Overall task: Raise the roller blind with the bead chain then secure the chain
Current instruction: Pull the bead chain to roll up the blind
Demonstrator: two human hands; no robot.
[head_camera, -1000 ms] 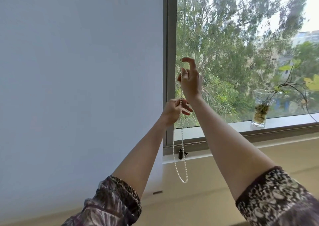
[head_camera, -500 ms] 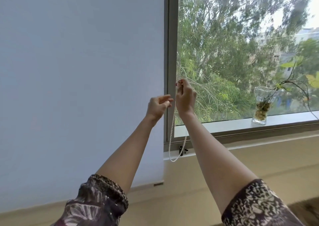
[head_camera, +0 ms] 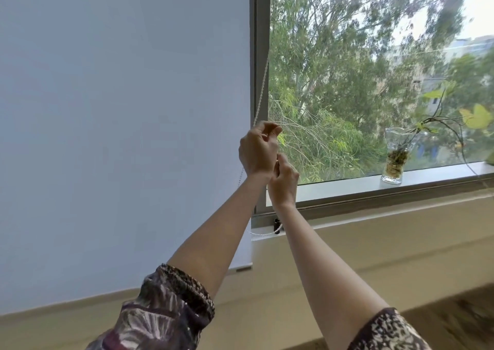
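A pale grey roller blind (head_camera: 123, 125) covers the left window pane, and its bottom bar (head_camera: 242, 267) hangs just below the sill. The white bead chain (head_camera: 262, 90) runs down along the grey window frame. My left hand (head_camera: 258, 150) is closed on the chain at the frame, above my right hand. My right hand (head_camera: 284, 182) grips the chain just below and to the right. The chain's lower loop (head_camera: 263, 232) swings near a small black chain clip (head_camera: 276, 225) on the sill edge.
A glass vase (head_camera: 395, 159) with a trailing plant stands on the sill at the right. Trees and buildings show through the uncovered pane. A beige wall runs below the sill (head_camera: 374, 216).
My right hand has come down along the chain from high to below my left hand. My left hand has moved up and closed on the chain. The loop's bottom has risen to the clip.
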